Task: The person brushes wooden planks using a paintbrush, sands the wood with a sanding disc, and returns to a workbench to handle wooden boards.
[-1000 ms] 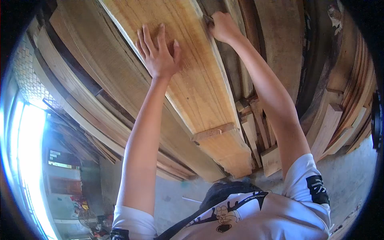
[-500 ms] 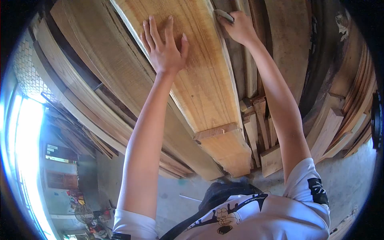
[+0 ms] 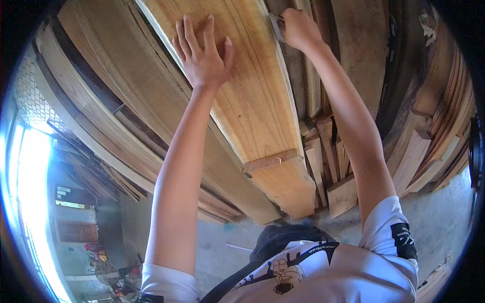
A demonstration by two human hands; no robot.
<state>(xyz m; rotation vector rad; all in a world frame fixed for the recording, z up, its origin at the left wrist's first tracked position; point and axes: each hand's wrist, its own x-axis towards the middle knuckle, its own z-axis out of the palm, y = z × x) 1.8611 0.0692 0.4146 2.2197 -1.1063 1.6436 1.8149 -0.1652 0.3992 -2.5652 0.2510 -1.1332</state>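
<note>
My left hand lies flat with spread fingers on the upper face of a wide yellow-brown plank. Beside the plank's right edge, my right hand is closed around a thin, flat grey piece. This piece stands on its side against or very near the pale edge of the plank; contact is hard to make out. It resembles a scraper or a folded abrasive sheet, and my fingers cover much of it. Under the plank's near end sits another board, reaching further towards me.
Long boards lie side by side on the left, and a wide brown board runs along the right. Short offcuts stand below my right forearm. Grey concrete floor shows near my body. Bright light enters at the far left.
The grey piece has turned from slanting to more upright along the plank's edge, and my right wrist has turned with it. My left hand stays flat on the plank. The view has shifted slightly.
</note>
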